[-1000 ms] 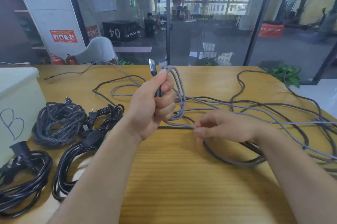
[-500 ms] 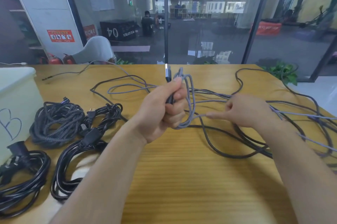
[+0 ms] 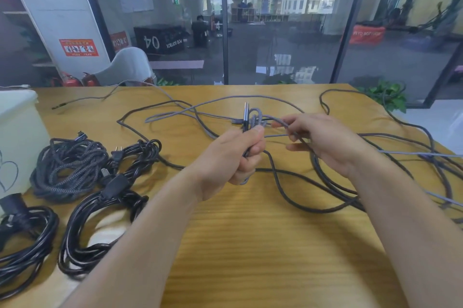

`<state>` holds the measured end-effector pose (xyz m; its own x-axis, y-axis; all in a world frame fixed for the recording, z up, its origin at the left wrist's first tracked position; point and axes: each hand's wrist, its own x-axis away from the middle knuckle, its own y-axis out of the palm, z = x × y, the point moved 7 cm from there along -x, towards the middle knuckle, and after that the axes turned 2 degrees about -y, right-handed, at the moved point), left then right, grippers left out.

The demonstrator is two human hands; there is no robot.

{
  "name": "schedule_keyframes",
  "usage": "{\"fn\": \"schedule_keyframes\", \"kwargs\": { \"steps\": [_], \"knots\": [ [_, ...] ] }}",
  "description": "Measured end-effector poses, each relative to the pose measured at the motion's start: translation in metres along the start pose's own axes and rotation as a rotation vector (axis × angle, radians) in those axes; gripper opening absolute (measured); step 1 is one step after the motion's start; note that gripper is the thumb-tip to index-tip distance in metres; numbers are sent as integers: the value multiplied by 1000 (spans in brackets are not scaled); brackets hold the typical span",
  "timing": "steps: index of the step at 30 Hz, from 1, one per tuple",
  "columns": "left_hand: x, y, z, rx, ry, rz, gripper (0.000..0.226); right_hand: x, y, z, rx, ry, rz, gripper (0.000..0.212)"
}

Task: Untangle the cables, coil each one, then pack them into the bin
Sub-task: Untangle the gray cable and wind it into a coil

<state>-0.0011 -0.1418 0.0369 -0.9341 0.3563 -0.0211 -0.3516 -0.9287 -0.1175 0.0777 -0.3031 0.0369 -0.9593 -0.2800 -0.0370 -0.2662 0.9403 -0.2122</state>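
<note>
Wooden bench [image 3: 250, 245]: left hand [image 3: 240, 154] fingers grip the grey braided cable's [image 3: 256, 117] coil; right hand [image 3: 323, 142] fingers, pinching its strand, should feed even, tangle-free loops.

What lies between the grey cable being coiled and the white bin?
Three coiled bundles lie on the table between the grey cable in the left hand and the bin: braided coil, black coil, another.

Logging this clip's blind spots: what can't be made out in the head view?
- Bin: cut off by the left edge; inside unseen.
- Grey cable: coil partly hidden inside the left hand.
- Loose cables: run off the right edge.
- Right hand: its fingers hide the grip on the strand.
</note>
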Motion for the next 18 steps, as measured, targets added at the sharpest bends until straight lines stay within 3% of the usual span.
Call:
{"fn": "schedule_keyframes", "kwargs": {
  "steps": [2,5,9,18],
  "knots": [
    [-1,-2,-2,-14,-4,25,43,0,-4,-1,29,-20,8,34],
    [-1,-5,-4,-32,-9,85,43,0,-8,-4,-39,-66,43,21],
    [-2,-10,-6,-52,-3,162,42,4,-4,-12,-119,-130,40,26],
    [-5,-17,-9,-61,-3,258,45,18,24,-25,-32,-215,-170,43]
  ]
}}
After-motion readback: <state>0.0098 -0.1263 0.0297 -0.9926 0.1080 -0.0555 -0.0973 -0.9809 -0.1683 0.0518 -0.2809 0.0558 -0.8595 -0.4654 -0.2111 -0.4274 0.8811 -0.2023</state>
